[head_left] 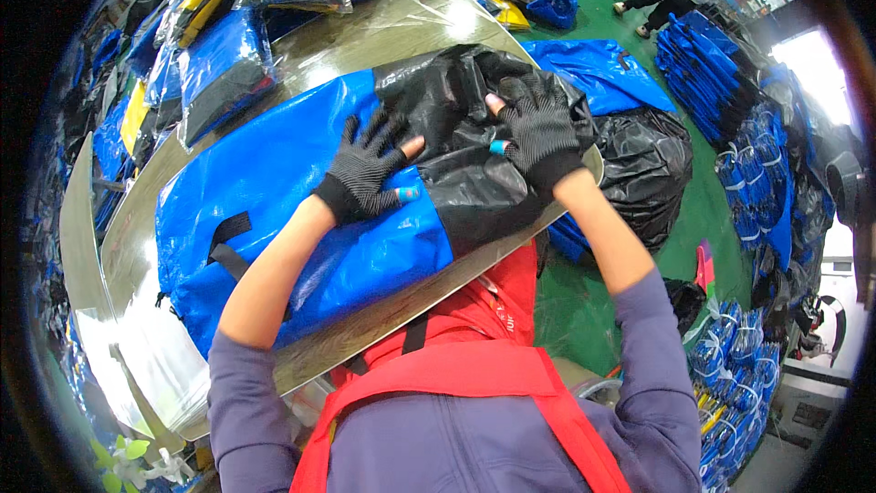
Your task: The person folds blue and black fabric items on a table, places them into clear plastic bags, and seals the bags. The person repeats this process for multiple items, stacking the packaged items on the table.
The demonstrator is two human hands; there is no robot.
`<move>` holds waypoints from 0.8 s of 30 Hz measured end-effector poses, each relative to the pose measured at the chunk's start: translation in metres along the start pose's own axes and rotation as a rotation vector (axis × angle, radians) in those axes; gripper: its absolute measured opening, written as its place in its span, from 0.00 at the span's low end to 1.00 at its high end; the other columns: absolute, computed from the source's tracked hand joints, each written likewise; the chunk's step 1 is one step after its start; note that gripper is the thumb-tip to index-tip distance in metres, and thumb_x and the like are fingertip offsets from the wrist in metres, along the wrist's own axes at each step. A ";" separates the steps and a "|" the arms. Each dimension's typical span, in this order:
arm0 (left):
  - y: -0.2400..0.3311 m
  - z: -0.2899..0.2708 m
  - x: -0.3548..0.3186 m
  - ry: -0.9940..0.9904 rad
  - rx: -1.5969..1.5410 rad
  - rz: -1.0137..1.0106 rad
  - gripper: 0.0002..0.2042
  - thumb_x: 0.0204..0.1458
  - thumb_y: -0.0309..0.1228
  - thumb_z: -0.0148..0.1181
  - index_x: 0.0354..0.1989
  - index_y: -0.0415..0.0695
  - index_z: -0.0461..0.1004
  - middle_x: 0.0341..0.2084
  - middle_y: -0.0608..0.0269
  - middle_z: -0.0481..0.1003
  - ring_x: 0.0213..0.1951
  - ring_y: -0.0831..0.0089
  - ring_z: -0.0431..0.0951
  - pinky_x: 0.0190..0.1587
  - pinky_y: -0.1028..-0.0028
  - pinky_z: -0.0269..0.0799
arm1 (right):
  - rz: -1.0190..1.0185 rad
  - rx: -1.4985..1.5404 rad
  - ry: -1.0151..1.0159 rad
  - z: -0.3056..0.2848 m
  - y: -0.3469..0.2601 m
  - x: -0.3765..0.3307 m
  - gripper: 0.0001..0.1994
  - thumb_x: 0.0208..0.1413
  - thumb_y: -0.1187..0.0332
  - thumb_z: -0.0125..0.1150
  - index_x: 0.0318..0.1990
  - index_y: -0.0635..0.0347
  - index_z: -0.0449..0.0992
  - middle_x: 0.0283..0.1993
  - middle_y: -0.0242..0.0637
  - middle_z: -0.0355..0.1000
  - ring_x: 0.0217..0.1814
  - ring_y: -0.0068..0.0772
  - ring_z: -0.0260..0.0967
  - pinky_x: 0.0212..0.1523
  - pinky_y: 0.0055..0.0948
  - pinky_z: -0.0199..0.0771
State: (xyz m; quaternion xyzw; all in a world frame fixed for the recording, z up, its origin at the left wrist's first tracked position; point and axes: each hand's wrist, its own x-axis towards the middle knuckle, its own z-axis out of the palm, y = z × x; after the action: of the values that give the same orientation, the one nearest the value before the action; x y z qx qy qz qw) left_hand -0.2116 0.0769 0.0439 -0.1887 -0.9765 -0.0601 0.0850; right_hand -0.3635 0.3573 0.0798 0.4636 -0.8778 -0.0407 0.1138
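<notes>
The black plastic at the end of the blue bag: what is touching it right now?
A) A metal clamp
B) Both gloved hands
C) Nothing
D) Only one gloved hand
B: the left hand lies where the blue bag meets the black plastic, and the right hand presses on the plastic's bunched top.

Bright even light, glare on plastic sheet [411,23], blown-out right window, fisheye-bent dark rim

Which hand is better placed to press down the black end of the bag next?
Probably the right hand: it already lies on the crumpled black end of the blue bag. The left hand rests at the blue-black border.
</notes>
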 end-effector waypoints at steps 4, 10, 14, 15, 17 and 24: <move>0.009 0.026 0.010 -0.101 0.026 -0.029 0.32 0.54 0.54 0.42 0.66 0.52 0.57 0.66 0.44 0.50 0.68 0.42 0.43 0.67 0.42 0.30 | -0.182 0.462 0.100 -0.031 -0.056 -0.062 0.31 0.44 0.55 0.64 0.58 0.52 0.68 0.55 0.51 0.67 0.60 0.57 0.61 0.63 0.57 0.53; 0.035 0.005 -0.001 -0.295 -0.570 0.048 0.31 0.55 0.39 0.49 0.67 0.44 0.53 0.57 0.36 0.62 0.59 0.41 0.62 0.61 0.55 0.59 | -0.205 0.295 0.038 -0.072 -0.055 -0.051 0.09 0.52 0.59 0.57 0.32 0.49 0.80 0.28 0.42 0.76 0.33 0.44 0.75 0.39 0.39 0.77; 0.050 0.013 0.014 -0.402 -0.771 0.112 0.27 0.60 0.41 0.44 0.66 0.43 0.54 0.54 0.40 0.67 0.54 0.48 0.69 0.59 0.54 0.63 | -0.223 0.194 -0.274 -0.081 -0.022 0.067 0.20 0.48 0.45 0.55 0.34 0.49 0.82 0.30 0.44 0.77 0.34 0.48 0.76 0.36 0.42 0.75; 0.052 0.020 0.013 -0.375 -0.739 0.139 0.27 0.60 0.42 0.44 0.66 0.43 0.53 0.54 0.40 0.67 0.54 0.49 0.69 0.59 0.54 0.63 | -0.154 0.147 -0.407 -0.072 -0.023 0.094 0.23 0.48 0.41 0.54 0.35 0.49 0.81 0.35 0.44 0.77 0.38 0.51 0.75 0.38 0.44 0.74; 0.050 0.032 0.005 -0.338 -0.681 0.177 0.28 0.60 0.43 0.44 0.66 0.43 0.53 0.55 0.41 0.66 0.55 0.50 0.68 0.60 0.54 0.62 | -0.125 0.198 -0.599 -0.042 -0.031 0.128 0.27 0.47 0.38 0.55 0.38 0.53 0.81 0.39 0.49 0.77 0.43 0.50 0.76 0.44 0.45 0.74; -0.019 -0.051 -0.145 -0.465 -0.599 0.037 0.29 0.60 0.45 0.45 0.66 0.44 0.53 0.58 0.44 0.64 0.58 0.53 0.66 0.61 0.54 0.61 | -0.030 0.328 -0.541 0.047 -0.015 0.133 0.22 0.50 0.45 0.53 0.38 0.53 0.81 0.42 0.47 0.76 0.45 0.50 0.74 0.49 0.43 0.72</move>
State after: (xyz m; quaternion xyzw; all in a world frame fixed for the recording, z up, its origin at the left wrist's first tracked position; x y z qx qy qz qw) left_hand -0.0791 0.0002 0.0644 -0.2316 -0.9053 -0.2968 -0.1966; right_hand -0.4346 0.2375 0.0532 0.4610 -0.8641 -0.0223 -0.2008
